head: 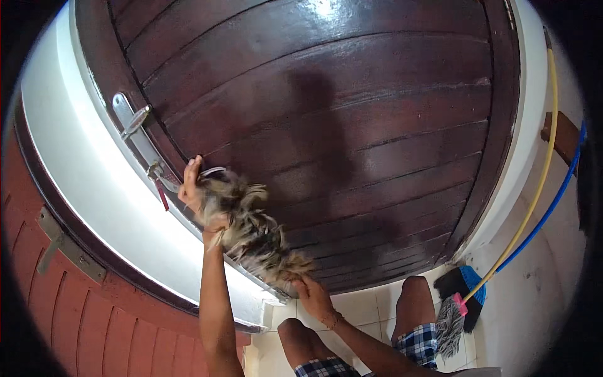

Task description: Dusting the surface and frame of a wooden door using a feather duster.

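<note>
A feather duster point(252, 226) with cream, brown and dark feathers slants across the lower left of a dark wooden door point(391, 113). Its upper end lies in my left hand point(192, 193), which is beside the door's edge, just below the lock. A pale loop shows at that end. My right hand point(313, 298) grips the lower end, near the foot of the door. Feathers hide part of both grips, and some look blurred. Close to my left hand are the metal door handle point(136, 121) and a key point(154, 170) with a red tag hanging from it.
A white door frame point(118, 188) separates the door from a red slatted door point(89, 325) with a metal latch point(70, 247). At right, a broom point(473, 287) and a grey string mop point(450, 325) lean against the wall point(523, 282). My knees are above the tiled floor point(362, 306).
</note>
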Demonstrator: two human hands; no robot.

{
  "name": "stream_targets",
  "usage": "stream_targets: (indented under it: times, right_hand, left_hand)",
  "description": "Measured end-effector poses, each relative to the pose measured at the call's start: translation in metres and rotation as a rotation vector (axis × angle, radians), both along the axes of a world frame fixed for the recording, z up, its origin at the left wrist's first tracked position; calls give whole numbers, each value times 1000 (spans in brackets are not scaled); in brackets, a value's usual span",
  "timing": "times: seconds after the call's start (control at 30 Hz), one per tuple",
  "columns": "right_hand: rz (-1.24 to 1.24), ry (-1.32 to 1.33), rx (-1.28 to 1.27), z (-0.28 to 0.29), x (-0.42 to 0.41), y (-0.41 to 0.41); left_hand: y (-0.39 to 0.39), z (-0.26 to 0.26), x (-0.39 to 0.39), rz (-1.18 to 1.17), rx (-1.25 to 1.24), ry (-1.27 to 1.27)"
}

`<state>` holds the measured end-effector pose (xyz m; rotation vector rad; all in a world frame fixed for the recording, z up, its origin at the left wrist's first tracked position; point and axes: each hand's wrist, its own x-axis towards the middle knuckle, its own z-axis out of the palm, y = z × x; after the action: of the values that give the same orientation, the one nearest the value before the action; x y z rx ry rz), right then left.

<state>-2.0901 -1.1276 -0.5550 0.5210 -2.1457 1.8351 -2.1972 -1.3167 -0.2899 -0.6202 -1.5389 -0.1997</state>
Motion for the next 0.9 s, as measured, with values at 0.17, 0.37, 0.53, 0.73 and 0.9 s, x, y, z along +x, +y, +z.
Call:
stream_targets:
  times: [0.17, 0.37, 0.53, 0.73, 0.9]
  right_hand:
    - [-89, -167, -195, 10, 11, 7]
    - [22, -53, -103, 15, 2, 7]
    - [57, 30, -77, 94, -7, 47]
    - [55, 76, -166, 95, -10, 66]
    - [-59, 96, -319, 75, -13, 61]
  left_hand:
    - [-2, -4, 0, 20, 44, -17]
    - [-11, 5, 0, -193, 15, -84]
    - [-34, -24, -4, -233, 387, -205]
    - [6, -3, 3, 67, 80, 8]
    - [10, -3, 5, 142, 78, -19]
